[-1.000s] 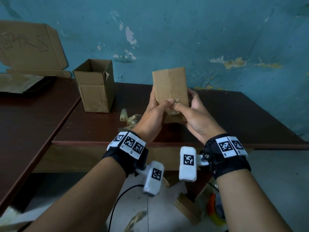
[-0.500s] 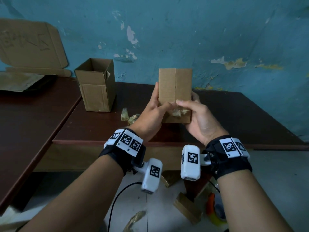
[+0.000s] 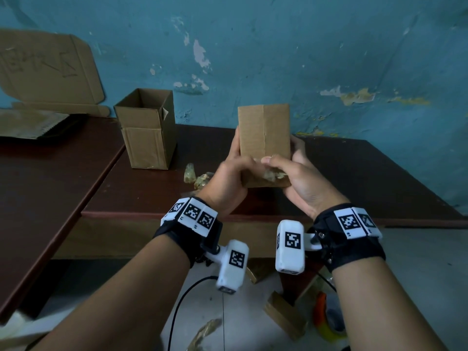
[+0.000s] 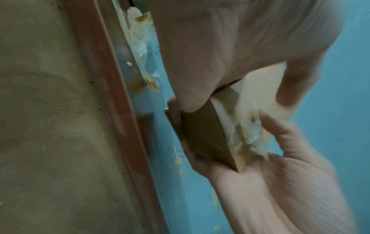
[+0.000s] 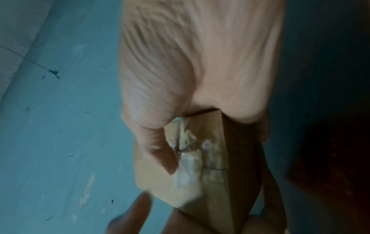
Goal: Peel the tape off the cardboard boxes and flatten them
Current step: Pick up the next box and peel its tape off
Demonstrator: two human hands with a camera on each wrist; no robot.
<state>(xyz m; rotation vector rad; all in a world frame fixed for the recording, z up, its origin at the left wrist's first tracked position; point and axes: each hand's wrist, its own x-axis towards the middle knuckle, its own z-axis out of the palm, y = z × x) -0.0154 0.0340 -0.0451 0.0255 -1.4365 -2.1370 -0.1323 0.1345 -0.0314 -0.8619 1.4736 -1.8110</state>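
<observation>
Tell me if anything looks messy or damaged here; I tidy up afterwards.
Crumpled tape wads lie on the brown table beside the held box, another scrap is on the floor, and blue paint is flaking off the wall.

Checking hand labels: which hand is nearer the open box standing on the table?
Left. The left hand is beside the open box; the right hand is beyond the held box.

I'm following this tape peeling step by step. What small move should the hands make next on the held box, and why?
Probably pull the crumpled tape up along the seam with the right hand while the left hand steadies the box. The tape is bunched loose only at the lower end, and the seam above looks closed.
</observation>
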